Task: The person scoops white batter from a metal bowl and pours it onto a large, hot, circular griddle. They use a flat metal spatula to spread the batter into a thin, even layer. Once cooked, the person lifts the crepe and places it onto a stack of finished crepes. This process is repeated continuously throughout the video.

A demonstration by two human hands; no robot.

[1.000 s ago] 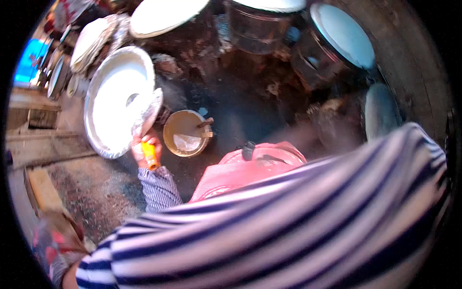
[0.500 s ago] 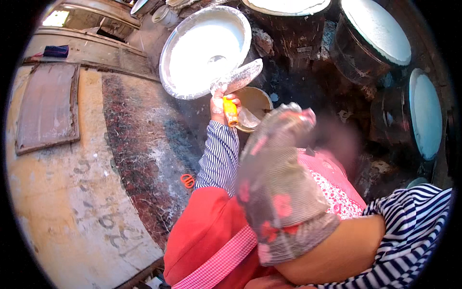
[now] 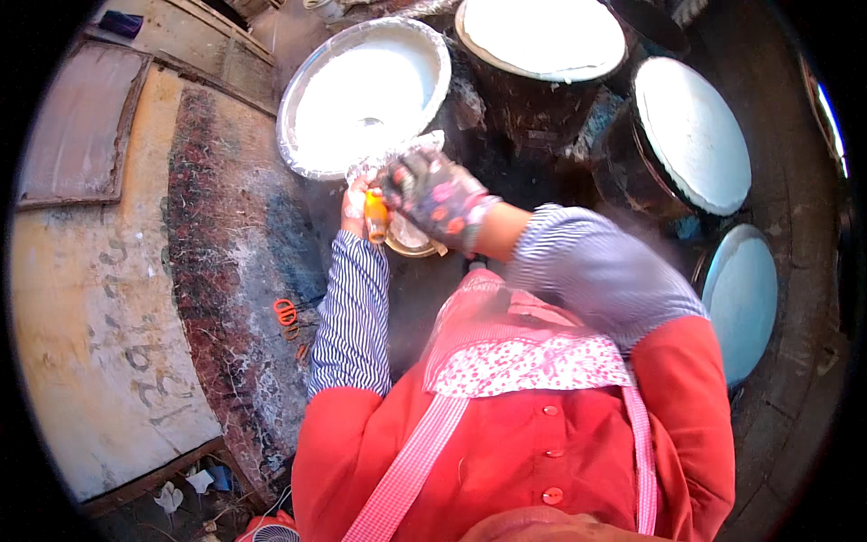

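My bare, white-smeared left hand point(image 3: 356, 200) grips the orange-yellow handle of a scraper-like tool point(image 3: 376, 221). Its blade, coated white, is mostly hidden by my right hand point(image 3: 438, 194). That hand wears a dark glove with pink and red patches, its fingers curled over the blade area; what lies inside them is hidden. Both hands are at the near rim of a wide basin point(image 3: 287, 135) holding white material. Just below them, partly covered, is a small round container point(image 3: 417, 253) with something pale in it.
Dark drums with white tops, a far drum point(image 3: 533, 108), a right drum point(image 3: 623, 172) and a pale blue-topped drum point(image 3: 742, 303), curve around the right. Orange-handled scissors point(image 3: 285, 313) lie left of my left sleeve, on a stained surface point(image 3: 244, 271). A worn board point(image 3: 81, 126) lies far left.
My gloved right hand has swung from in front of my body to the tool in my left hand. My view has shifted, showing more of my red clothing and apron.
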